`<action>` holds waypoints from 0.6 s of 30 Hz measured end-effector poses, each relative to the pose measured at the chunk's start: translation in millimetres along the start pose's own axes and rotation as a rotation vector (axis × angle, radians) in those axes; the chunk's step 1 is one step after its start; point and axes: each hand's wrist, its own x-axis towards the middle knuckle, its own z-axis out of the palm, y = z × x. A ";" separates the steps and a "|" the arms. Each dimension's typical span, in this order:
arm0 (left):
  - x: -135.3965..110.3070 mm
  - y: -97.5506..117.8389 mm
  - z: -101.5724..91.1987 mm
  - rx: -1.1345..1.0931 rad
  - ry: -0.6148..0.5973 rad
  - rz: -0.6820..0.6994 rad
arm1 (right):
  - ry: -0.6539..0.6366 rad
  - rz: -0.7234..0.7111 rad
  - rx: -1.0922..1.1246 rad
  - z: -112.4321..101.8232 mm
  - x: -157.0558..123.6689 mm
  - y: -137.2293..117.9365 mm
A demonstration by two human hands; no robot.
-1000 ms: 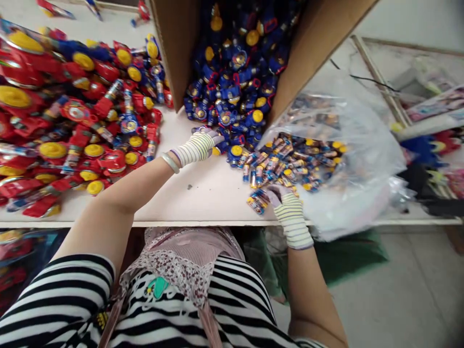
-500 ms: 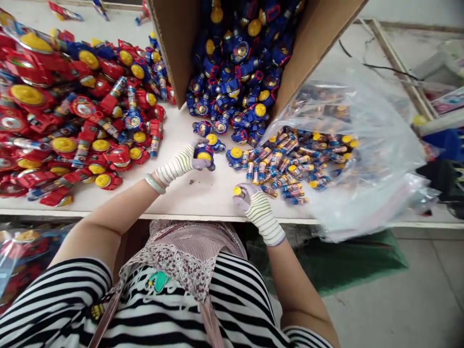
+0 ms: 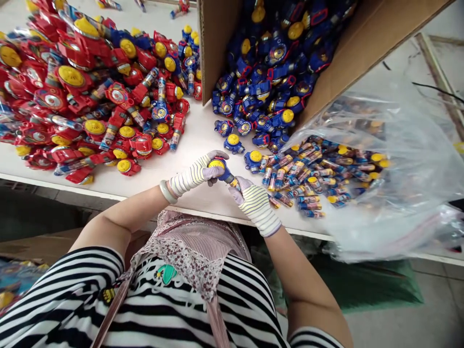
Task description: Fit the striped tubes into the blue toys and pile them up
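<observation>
Gloved in striped white and lilac, my left hand is closed round a blue toy with a yellow round disc. My right hand pinches a small printed tube, whose end meets the toy's right side; my fingers partly cover it. Whether the tube is fixed into the toy I cannot tell. Close by on the table lie a loose blue toy and another blue toy. Beside my right hand spreads a pile of printed tubes with yellow caps.
A cardboard box lies open towards me, with blue toys spilling out. Red toys with tubes are heaped on the left of the white table. A clear plastic bag covers part of the tube pile.
My hands have come together. The tube in my right hand has moved left and up to the blue toy in my left hand. The camera view has shifted.
</observation>
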 end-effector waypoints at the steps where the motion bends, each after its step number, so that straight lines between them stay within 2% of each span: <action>1: -1.1 0.8 0.4 0.009 -0.026 0.018 | -0.036 0.018 0.155 -0.8 -2.2 -0.4; 3: -2.6 1.6 1.1 0.042 -0.065 0.073 | -0.201 0.097 0.503 -1.2 -5.4 -1.5; 5: -2.8 2.6 1.2 0.099 -0.058 0.133 | -0.327 0.182 0.728 0.4 -5.2 -2.6; 6: -2.2 3.4 1.0 0.130 -0.037 0.138 | -0.315 0.201 0.736 1.7 -3.9 -2.9; 7: -1.4 4.6 0.7 0.156 -0.010 0.116 | -0.252 0.204 0.666 3.2 -2.1 -3.2; 9: 0.6 7.1 0.1 0.176 0.039 0.023 | -0.091 0.180 0.381 6.0 0.8 -3.4; 11: 1.7 7.6 -0.1 0.163 0.049 -0.045 | -0.034 0.138 0.169 8.5 0.3 -4.3; 13: 0.5 4.2 0.3 0.133 0.026 -0.017 | -0.087 0.103 0.221 11.6 -3.8 -7.1; 16: -3.3 -5.4 -0.8 0.110 -0.033 0.090 | -0.193 0.105 0.476 16.3 -10.9 -12.4; 18: -0.3 -7.0 -10.4 0.170 -0.095 0.128 | -0.192 0.101 0.491 15.6 -13.0 -9.3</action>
